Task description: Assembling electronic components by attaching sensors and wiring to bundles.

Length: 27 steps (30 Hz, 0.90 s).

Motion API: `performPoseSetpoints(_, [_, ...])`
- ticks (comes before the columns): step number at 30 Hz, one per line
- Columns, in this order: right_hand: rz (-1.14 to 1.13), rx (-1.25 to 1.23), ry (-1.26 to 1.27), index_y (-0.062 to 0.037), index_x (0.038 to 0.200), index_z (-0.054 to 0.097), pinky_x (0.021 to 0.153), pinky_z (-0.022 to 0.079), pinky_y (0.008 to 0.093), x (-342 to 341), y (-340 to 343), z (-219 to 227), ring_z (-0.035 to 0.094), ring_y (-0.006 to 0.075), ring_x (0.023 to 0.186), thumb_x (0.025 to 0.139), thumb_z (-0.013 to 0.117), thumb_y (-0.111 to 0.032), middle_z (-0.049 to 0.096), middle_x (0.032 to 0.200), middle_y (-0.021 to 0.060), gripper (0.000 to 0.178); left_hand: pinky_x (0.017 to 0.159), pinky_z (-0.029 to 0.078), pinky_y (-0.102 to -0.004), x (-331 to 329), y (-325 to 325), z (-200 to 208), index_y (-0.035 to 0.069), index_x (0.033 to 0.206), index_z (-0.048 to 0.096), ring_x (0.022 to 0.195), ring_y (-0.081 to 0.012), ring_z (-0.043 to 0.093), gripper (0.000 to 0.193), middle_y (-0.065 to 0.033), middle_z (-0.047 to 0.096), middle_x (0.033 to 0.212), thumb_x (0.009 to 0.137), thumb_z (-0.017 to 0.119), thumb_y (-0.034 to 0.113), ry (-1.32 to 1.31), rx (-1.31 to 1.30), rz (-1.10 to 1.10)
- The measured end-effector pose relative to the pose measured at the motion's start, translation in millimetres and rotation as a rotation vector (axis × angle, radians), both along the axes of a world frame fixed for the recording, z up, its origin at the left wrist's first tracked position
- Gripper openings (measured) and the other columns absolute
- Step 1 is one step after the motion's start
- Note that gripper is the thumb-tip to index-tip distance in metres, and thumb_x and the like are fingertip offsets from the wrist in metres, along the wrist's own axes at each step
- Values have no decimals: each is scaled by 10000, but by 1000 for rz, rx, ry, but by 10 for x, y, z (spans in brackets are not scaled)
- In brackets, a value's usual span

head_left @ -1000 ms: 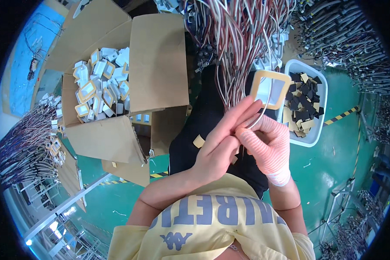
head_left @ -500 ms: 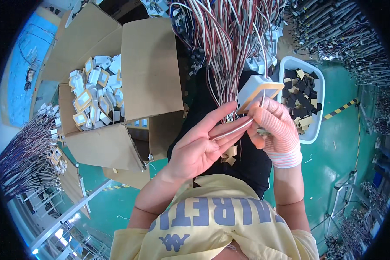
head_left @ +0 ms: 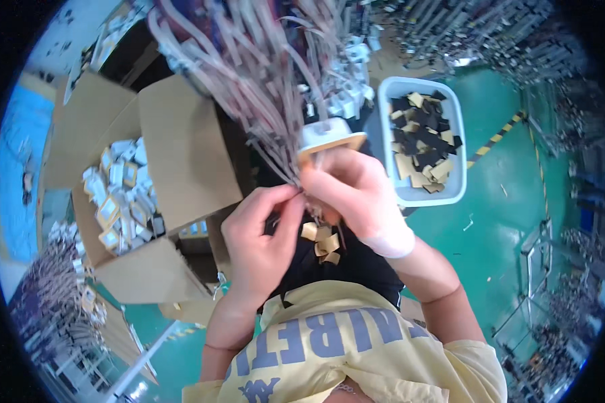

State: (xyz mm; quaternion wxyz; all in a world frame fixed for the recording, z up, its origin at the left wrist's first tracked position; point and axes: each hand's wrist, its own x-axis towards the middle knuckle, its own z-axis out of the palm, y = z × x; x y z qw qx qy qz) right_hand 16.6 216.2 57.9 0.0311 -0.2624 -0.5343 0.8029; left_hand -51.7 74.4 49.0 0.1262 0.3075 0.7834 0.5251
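White housing w/ tan rim [head_left: 326, 136] is just beyond R hand [head_left: 359, 198] — fingers curled in, can't tell its grip. L hand [head_left: 263, 238] has thumb + index pinched on wires [head_left: 242, 80] — bin [head_left: 431, 201] off to R.

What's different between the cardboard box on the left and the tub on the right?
The cardboard box is brown with its flaps spread; the tub is pale with rounded corners and no flaps. The box holds white housings, some tan-edged; the tub holds flat black and tan pieces. The box looks bigger than the tub. Both are open-topped and hold many small parts.
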Motion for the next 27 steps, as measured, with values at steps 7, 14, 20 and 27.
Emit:
performPoseSetpoints(7, [-154, 46, 325, 25, 890, 640, 496, 408, 200, -497, 290, 69, 526, 61, 551, 865, 608, -244, 585, 692, 13, 272, 720, 460, -286, -27, -55, 66, -10, 942, 561, 683, -126, 540, 95, -58, 577, 755, 925, 516, 72, -931, 414, -71])
performPoseSetpoints(14, [-5, 131, 1, 13, 975, 673, 550, 450, 192, 492, 918, -538, 560, 72, 619, 837, 629, -149, 630, 758, 26, 217, 785, 456, -352, -163, -104, -16, 58, 993, 488, 795, -168, 538, 102, -42, 518, 870, 953, 497, 151, -1339, 590, -227])
performPoseSetpoints(20, [-46, 1219, -435, -88, 1023, 631, 753, 504, 375, 747, 1737, -2236, 629, 293, 837, 804, 596, -142, 627, 942, 128, 228, 829, 464, -333, 0, 59, -83, 66, 958, 525, 868, -171, 574, 100, -125, 584, 1119, 938, 535, 163, -1377, 453, -183])
performPoseSetpoints(27, [116, 1394, -831, -114, 1010, 596, 751, 513, 433, 471, 1665, -2403, 625, 321, 871, 753, 624, -181, 597, 986, 112, 268, 889, 393, -298, 72, 171, -144, 76, 974, 547, 978, -132, 526, 104, -115, 516, 1272, 937, 543, 174, -1378, 440, -243])
